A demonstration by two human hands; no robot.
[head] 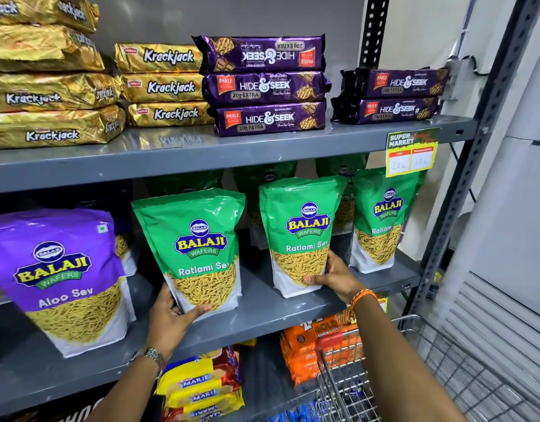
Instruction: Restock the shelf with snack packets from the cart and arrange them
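Observation:
Two green Balaji Ratlami Sev packets stand upright on the grey middle shelf (262,312). My left hand (174,318) grips the bottom of the left green packet (195,248). My right hand (335,277) holds the lower right corner of the middle green packet (299,233). A third green packet (381,220) stands further right, with more green packets behind the row. A purple Aloo Sev packet (58,275) leans at the far left. The wire cart (445,373) is at the bottom right.
The top shelf (201,159) carries stacks of gold Krackjack packs (168,86) and purple Hide & Seek packs (265,86). A yellow price tag (411,152) hangs from its edge. Marie biscuits (201,388) and orange cookie packs (308,345) lie on the lower shelf. A metal upright (463,166) bounds the right.

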